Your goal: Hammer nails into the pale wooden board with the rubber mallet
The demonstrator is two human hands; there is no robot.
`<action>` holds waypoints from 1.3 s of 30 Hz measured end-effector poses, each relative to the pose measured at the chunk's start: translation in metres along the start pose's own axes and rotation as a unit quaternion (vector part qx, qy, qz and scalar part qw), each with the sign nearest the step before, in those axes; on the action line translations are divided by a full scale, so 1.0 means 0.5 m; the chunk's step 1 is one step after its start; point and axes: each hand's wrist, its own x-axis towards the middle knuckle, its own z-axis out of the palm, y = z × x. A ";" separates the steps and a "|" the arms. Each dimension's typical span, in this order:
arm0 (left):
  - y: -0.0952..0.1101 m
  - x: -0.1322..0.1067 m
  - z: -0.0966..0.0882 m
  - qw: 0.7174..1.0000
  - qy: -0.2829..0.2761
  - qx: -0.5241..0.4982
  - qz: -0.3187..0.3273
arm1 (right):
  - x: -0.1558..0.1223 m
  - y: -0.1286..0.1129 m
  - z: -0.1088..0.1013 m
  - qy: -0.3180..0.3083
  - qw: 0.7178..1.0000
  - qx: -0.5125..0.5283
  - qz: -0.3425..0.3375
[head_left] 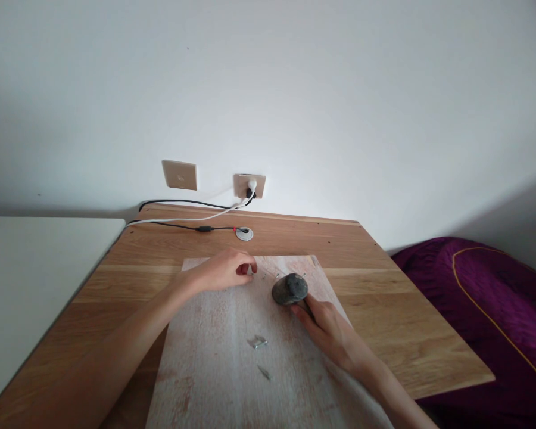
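My right hand (328,328) is wrapped round the handle of a black rubber mallet (290,289), whose head is above the far part of a pale, worn wooden board (205,357). To its left, my left hand (227,269) has thumb and forefinger curled close together at the board's surface, around what looks like a small nail (252,274). Thin nails (264,276) stand in a row between the hand and the mallet, and one more nail (304,275) sticks up just right of the mallet head. Nearer me, several loose nails (259,344) lie in two small groups.
The board rests on a wooden table (393,316). Black and white cables (183,221) run along its back edge to a wall socket (249,186), past a round cable hole (244,234). A white surface (40,286) adjoins at left, and purple fabric (486,298) lies at right.
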 end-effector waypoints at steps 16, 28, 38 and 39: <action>0.000 -0.002 0.002 0.999 -0.008 -0.018 -0.036 | -0.004 0.003 0.003 0.008 1.000 -0.009 0.001; -0.003 -0.002 0.004 0.999 -0.006 -0.019 -0.027 | 0.000 0.000 0.001 0.005 1.000 -0.003 -0.002; 0.001 -0.002 0.005 1.000 -0.011 -0.013 -0.023 | -0.003 -0.004 0.000 0.006 1.000 -0.009 -0.001; 0.001 -0.003 0.005 0.999 -0.009 -0.015 -0.029 | -0.003 -0.004 0.000 0.006 1.000 -0.005 -0.002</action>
